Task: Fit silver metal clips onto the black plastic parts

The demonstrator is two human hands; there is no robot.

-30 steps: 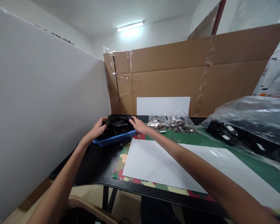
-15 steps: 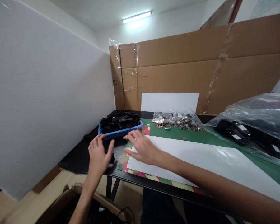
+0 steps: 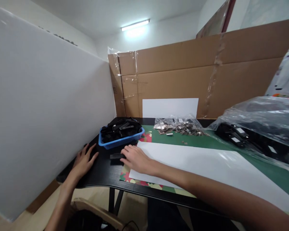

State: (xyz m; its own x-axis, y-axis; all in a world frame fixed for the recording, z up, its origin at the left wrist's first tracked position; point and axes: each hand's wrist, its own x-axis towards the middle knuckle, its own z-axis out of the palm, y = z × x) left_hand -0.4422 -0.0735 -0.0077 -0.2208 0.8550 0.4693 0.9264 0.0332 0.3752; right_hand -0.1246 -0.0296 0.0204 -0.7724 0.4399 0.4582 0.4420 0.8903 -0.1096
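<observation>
My left hand point(image 3: 83, 160) lies flat and open on the black tabletop point(image 3: 98, 171), fingers spread, near the table's left edge. My right hand point(image 3: 135, 158) rests palm down at the left corner of a white sheet point(image 3: 207, 166), fingers stretched toward a small black part point(image 3: 116, 156) lying on the tabletop; the fingertips are at or just beside it. Behind both hands stands a blue basket point(image 3: 120, 141) heaped with black parts point(image 3: 120, 127).
A clear bag of small metal pieces point(image 3: 179, 126) lies on the green mat point(image 3: 195, 141). A large plastic bag with black items point(image 3: 257, 128) fills the right. A cardboard wall point(image 3: 195, 73) closes the back, a white panel point(image 3: 43, 102) the left. A camouflage mat edge point(image 3: 144, 184) shows under the sheet.
Both hands left the blue basket and came back toward me. My left hand has moved left onto the bare tabletop. A small black part now lies in front of my right hand.
</observation>
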